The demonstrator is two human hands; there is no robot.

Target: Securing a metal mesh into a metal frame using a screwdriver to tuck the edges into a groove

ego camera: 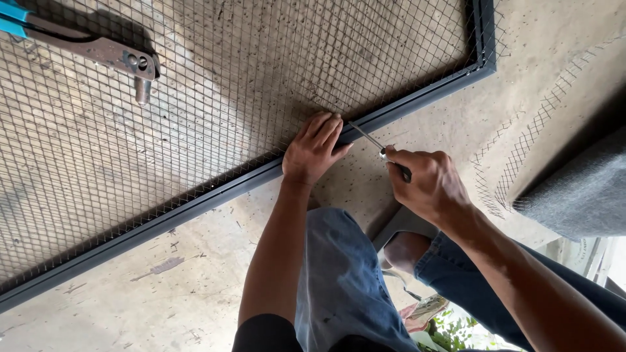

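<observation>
Two hands work at the grey frame (215,192). My left hand (313,150) presses flat, fingers together, on the wire mesh (195,98). My right hand (427,182), at 3 o'clock, pinches a thin screwdriver (366,137); I judge steady downward pressure keeps its tip seated. A rivet tool (98,49) lies at 10 o'clock. No labels are visible.

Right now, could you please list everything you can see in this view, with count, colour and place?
Frame: one, dark grey, lying diagonally on the floor.
Wire mesh: one sheet, grey, inside the frame.
Rivet tool: one, brown with blue handles, top left on the mesh.
Mesh offcut: one, grey, right of the frame.
Floor: concrete, stained.
Screwdriver: one, thin, silver shaft, tip at the frame.
Left hand: pressed flat on the frame.
Right hand: gripping the screwdriver.
</observation>
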